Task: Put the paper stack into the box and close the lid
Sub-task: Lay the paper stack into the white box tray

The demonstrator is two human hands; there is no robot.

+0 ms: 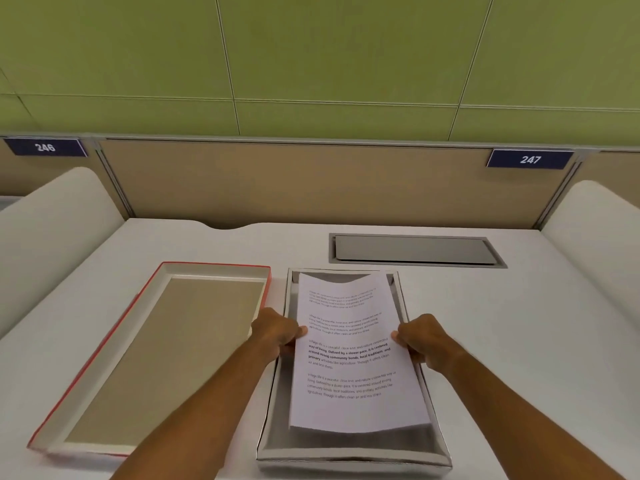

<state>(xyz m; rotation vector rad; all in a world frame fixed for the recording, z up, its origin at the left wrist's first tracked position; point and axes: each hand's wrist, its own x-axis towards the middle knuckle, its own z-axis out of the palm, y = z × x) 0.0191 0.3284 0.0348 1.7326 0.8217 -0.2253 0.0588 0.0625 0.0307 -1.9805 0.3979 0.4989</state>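
A stack of white printed paper (349,362) hangs over the open silver-grey box (353,457) on the desk in front of me. My left hand (277,332) grips the stack's left edge and my right hand (420,336) grips its right edge, about halfway along. The sheets sag slightly at both ends and cover most of the box's inside. The lid (152,355), red outside with a white rim and tan inner face, lies upside down to the left of the box.
A grey metal cable hatch (415,249) is set in the white desk (519,341) behind the box. White curved side panels rise at left and right. A beige divider with plates 246 and 247 closes the back.
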